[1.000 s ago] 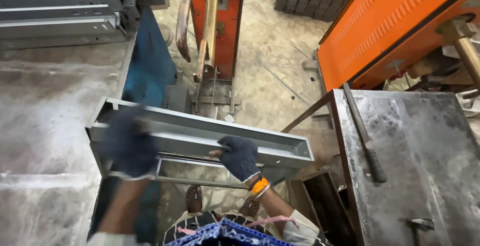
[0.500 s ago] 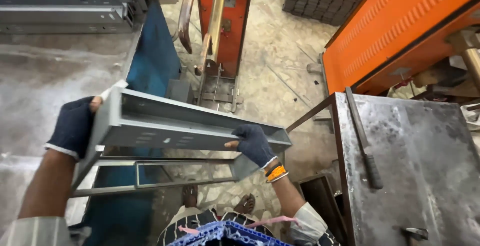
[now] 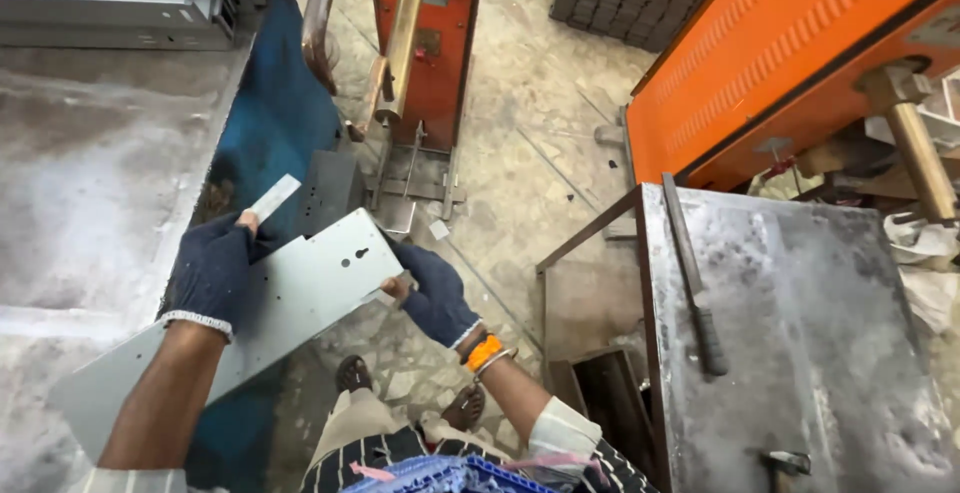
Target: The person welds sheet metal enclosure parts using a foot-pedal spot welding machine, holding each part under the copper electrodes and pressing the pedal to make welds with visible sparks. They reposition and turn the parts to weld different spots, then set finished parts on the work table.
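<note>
So the person's got a grey sheet-metal panel (image 3: pixel 300 298) up in the air, tilted, flat face toward the camera with a couple of small holes showing. It sits over the blue edge of the steel table (image 3: pixel 90 213) on the left, and its lower end runs down past the forearm. The left hand (image 3: pixel 212 271), in a dark glove, has its fingers curled tight over the panel's upper edge just beside a little tab. The right hand (image 3: pixel 432 293), also gloved and with an orange wristband (image 3: pixel 483 353), pinches the right corner between thumb and fingers. Both are closed on the metal, no slack. It looks like the mid-carry, turning-it-over part of handling the piece, with nothing resting on a surface. Any further move calls for keeping both grips firm, since it's long and thin-edged, and for watching that the low end clears the table. There's a stack of grey channels (image 3: pixel 110 3) at the far end, an orange machine (image 3: pixel 425 43) ahead, and a second table (image 3: pixel 800 333) on the right with a long bar (image 3: pixel 690 273) on it.
</note>
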